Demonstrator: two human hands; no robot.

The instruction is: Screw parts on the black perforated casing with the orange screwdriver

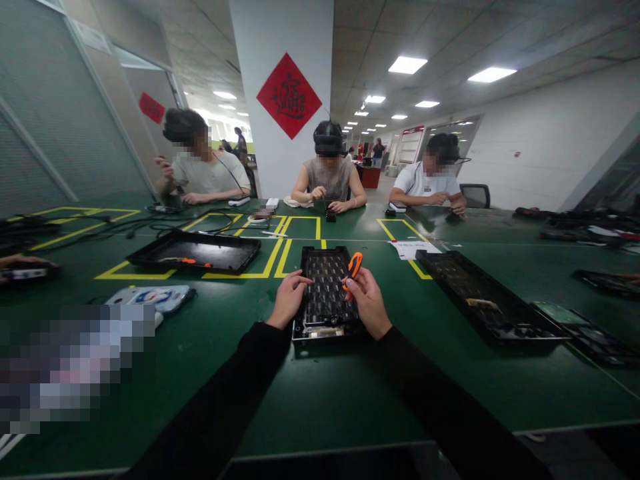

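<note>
A black rectangular casing [327, 283] lies on the green table in front of me, its inside covered with rows of small shiny shapes. Small metal parts show at its near end. My left hand [290, 299] grips the casing's left rim, fingers bent over the edge. Held in my right hand [369, 303] is a screwdriver [355, 265] with an orange and black handle, pinched between thumb and fingers above the casing's right side. The handle leans up and away; its tip is too small to make out.
A black tray [230, 260] holding orange-handled tools stands to the left; a longer black tray [460, 280] is on the right. A circuit board [560, 313] lies beyond it. Cables [135, 225] run across the far left. Several people work around the table.
</note>
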